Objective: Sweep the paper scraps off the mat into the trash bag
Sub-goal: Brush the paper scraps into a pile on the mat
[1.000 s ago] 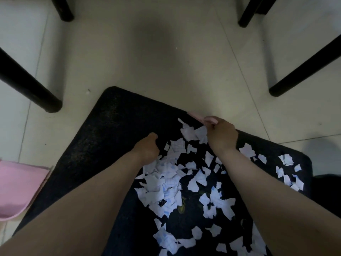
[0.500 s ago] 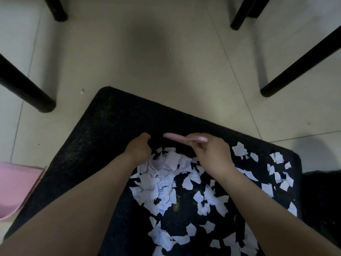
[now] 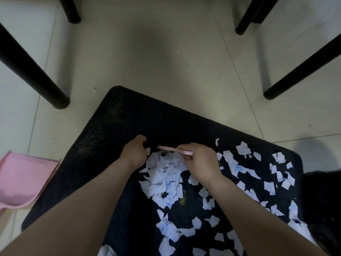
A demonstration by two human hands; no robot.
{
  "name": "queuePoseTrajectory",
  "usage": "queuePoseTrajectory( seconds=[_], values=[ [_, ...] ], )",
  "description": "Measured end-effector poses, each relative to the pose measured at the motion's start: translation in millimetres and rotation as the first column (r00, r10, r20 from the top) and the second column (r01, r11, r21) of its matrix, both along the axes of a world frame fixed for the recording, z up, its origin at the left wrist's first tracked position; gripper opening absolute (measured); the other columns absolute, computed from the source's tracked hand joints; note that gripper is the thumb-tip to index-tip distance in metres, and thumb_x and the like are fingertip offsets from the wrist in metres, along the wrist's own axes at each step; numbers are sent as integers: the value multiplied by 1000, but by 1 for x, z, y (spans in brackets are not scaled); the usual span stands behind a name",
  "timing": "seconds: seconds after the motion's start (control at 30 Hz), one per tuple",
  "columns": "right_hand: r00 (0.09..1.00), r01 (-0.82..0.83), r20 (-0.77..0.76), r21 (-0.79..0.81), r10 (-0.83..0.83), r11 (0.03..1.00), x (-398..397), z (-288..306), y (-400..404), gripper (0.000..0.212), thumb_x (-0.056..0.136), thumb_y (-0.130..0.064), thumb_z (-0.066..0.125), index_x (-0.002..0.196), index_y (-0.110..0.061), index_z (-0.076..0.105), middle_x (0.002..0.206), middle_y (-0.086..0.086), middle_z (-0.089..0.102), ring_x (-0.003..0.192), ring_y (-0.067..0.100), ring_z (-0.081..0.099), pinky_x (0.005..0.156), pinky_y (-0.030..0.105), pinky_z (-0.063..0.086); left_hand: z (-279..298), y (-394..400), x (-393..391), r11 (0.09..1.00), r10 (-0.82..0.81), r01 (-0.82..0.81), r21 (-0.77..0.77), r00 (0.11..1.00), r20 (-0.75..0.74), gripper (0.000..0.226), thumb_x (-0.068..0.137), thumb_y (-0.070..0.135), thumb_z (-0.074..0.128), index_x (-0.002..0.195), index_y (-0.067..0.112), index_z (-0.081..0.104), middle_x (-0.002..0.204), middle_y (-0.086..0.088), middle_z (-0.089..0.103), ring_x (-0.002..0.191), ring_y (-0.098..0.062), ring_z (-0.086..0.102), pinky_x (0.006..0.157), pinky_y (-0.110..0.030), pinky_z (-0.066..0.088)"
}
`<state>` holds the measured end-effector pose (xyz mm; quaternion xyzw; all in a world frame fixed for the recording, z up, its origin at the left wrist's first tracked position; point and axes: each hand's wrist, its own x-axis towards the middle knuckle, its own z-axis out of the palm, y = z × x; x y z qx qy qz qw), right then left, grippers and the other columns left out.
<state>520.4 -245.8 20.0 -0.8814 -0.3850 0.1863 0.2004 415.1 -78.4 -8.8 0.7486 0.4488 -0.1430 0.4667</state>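
Right hand (image 3: 201, 164), gripping flat pink brush (image 3: 175, 150), has pulled scraps (image 3: 166, 174) left into tighter heap beside curled, empty left hand (image 3: 134, 152). Torn white paper on dark, coarse mat (image 3: 114, 126); loose bits right.

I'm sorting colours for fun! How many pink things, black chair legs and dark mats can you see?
Pink things: 2, the dustpan and the brush that the right hand holds.
Black legs: 5.
Dark mats: 1.
Total: 8.
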Motion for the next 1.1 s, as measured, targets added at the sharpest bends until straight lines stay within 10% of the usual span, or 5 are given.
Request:
queuePoseTrajectory(
  seconds=[0.3,0.53,0.7,0.97,1.1],
  values=[
    [968,187,90,358,-233,915,-31,41,-5,21,86,-11,66,99,-25,74,84,-7,72,83,15,59,72,30,51,15,-11,-36,997,-26,26,-76,1000,1,59,93,-7,32,149,10,26,149,-14,36,134,-28,39,110,-32,34],
    [697,635,-484,75,-529,769,-88,48,6,18,90,-29,62,82,-14,67,70,0,64,48,2,53,44,14,41,20,-13,-63,993,-9,5,-118,999,-39,58,92,-4,37,148,9,27,148,-17,37,133,-31,40,110,-36,38],
    [566,681,-579,-71,-586,729,-124,25,5,40,89,-23,62,51,-18,51,42,-10,48,38,4,40,44,21,33,17,-16,-77,990,-20,5,-139,994,-106,56,92,-4,37,147,6,28,144,-19,41,128,-31,45,108,-39,41],
    [703,544,-405,-222,-584,809,-112,15,-18,30,94,-32,56,73,-12,64,66,0,60,48,11,46,46,22,34,16,-30,-86,965,-117,73,-251,979,-164,48,92,8,37,139,16,36,136,-11,50,117,-29,53,104,-45,45],
    [686,576,-467,-119,-558,809,-93,23,-28,39,91,-24,61,53,-19,54,53,-5,55,48,15,48,52,26,41,18,-39,-84,959,-157,108,-261,972,-177,56,90,3,33,144,14,30,146,-12,42,126,-30,47,108,-45,41]
  ],
)
